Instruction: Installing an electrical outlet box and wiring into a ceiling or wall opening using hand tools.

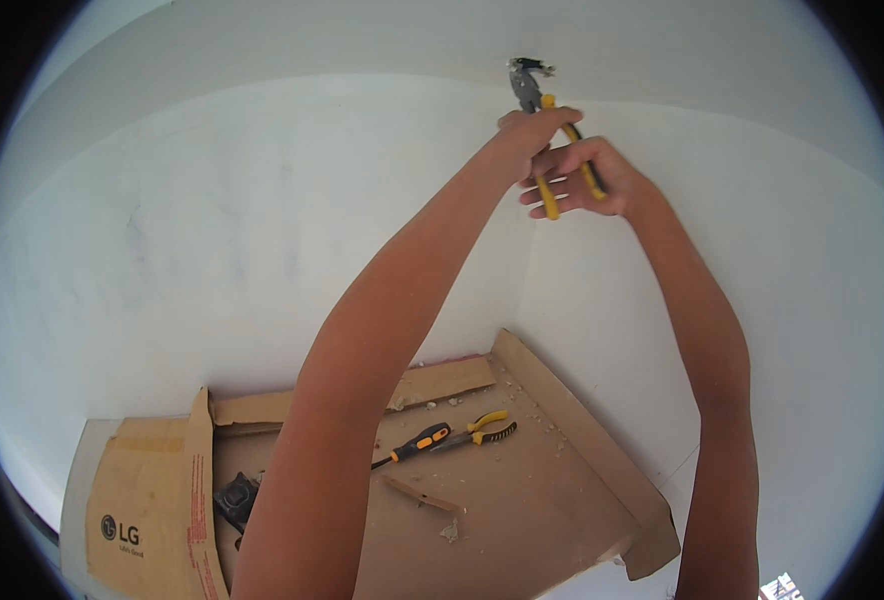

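Note:
Both arms reach up to the ceiling with a pair of pliers (526,90) that has a grey metal head and yellow-and-black handles. My left hand (534,138) is closed around the pliers just below the head. Lower down, my right hand (600,178) holds the spread handles, one across its palm and the other by its fingers. The jaws are at a rough-edged hole (534,64) in the ceiling, where something dark shows; whether they grip it cannot be made out.
Below lies an opened cardboard box (542,500) with raised flaps and scattered crumbs. On it are a screwdriver (424,440) with a black-and-orange handle, a second pair of pliers (482,430), a brown strip (419,493) and a black object (237,500) partly behind my left arm. White walls (262,220) meet in a corner.

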The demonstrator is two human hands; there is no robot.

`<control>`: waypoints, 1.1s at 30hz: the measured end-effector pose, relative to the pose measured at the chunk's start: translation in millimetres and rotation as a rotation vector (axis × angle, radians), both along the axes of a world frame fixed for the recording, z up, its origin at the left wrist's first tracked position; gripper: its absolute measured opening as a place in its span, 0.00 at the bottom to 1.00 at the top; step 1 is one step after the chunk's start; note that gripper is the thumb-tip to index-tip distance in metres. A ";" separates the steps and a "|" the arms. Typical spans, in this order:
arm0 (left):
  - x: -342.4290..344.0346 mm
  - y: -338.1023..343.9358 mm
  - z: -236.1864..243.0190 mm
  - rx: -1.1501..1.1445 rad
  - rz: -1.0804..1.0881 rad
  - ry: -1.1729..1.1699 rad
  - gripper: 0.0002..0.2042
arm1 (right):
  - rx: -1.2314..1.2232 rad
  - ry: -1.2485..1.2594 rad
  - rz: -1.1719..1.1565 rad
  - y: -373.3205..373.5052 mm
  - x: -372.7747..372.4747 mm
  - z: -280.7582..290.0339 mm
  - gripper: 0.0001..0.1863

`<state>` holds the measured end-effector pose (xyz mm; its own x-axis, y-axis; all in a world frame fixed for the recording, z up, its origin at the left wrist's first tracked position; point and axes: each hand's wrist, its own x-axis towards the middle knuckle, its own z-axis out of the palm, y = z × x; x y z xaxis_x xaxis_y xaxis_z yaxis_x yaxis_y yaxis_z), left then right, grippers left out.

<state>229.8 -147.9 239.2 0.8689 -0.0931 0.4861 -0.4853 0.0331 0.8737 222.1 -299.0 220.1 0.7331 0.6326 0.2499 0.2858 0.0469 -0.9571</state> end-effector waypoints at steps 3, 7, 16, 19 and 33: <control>-13.4 -11.9 6.3 0.021 -0.091 0.011 0.24 | -0.034 -0.006 0.062 -18.7 -20.5 19.0 0.21; -19.5 -19.4 8.3 -0.036 -0.170 0.055 0.24 | -0.071 -0.035 0.027 -35.8 -18.2 39.9 0.21; -17.0 -33.7 19.9 -0.151 -0.218 0.089 0.34 | -0.168 -0.163 -0.101 -50.1 -14.5 62.5 0.15; -10.5 -37.2 24.9 -0.087 -0.211 0.090 0.32 | -0.149 -0.139 0.019 -55.1 -8.4 64.7 0.15; 0.5 -49.9 14.8 -0.320 0.051 0.115 0.25 | -0.292 -0.182 0.106 -46.3 13.0 22.4 0.19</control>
<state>230.3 -197.8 254.0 0.9195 0.0928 0.3820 -0.3919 0.2928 0.8722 235.1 -345.3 242.4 0.6201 0.7664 0.1674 0.4607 -0.1831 -0.8685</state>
